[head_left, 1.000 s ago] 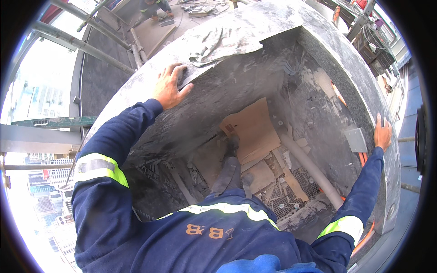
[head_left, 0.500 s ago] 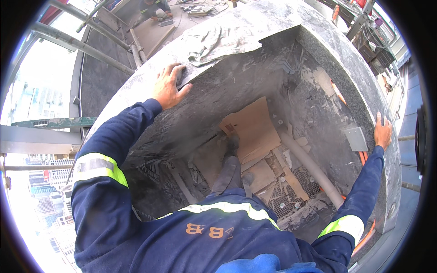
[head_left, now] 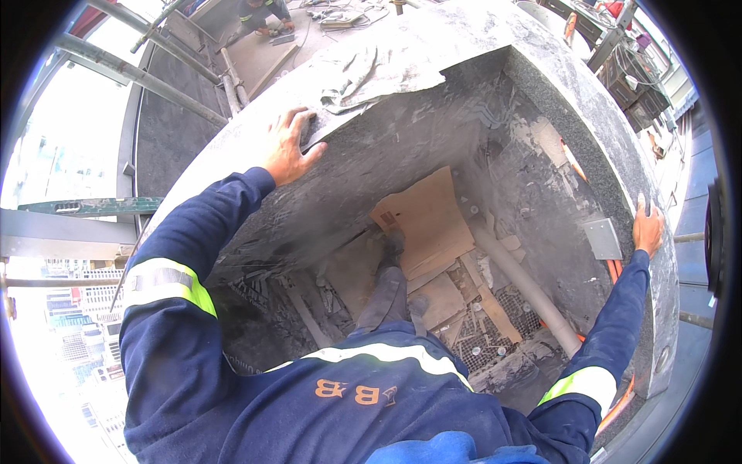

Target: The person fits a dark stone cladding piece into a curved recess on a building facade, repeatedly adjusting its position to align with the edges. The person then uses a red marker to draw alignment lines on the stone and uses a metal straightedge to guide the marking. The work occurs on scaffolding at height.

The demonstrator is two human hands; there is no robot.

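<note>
Step in hand: looks like bracing inside a grey stone-walled pit (head_left: 402, 147), arms spread wide, weight on the rim, boot planted below.
Left hand (head_left: 290, 147): at 11 o'clock, flat and spread on the top edge of the near stone slab, fingers curled over the lip, gripping nothing loose.
Right hand (head_left: 646, 229): at 3 o'clock, palm pressed on the speckled granite rim (head_left: 610, 131), fingers open, nothing held.
Next move, best guess: calls for a steady shift of weight with both hands firm on the edges, since the footing down there is cluttered.
Inside the pit: cardboard sheets (head_left: 425, 220) at centre, boot (head_left: 390, 247) standing on their left edge, grey pipe (head_left: 525, 286) running diagonally toward 5 o'clock, metal mesh (head_left: 483, 340) and rubble just beside it, all dusty.
On the wall: small grey metal plate (head_left: 601, 238) just left of the right hand, orange cable (head_left: 572, 162) running along that wall.
Up top: crumpled grey cloth (head_left: 371, 73) lying on the stone at 12 o'clock, near the left hand but apart.
Far off: another person (head_left: 263, 14) crouched at 12 o'clock, well away.
</note>
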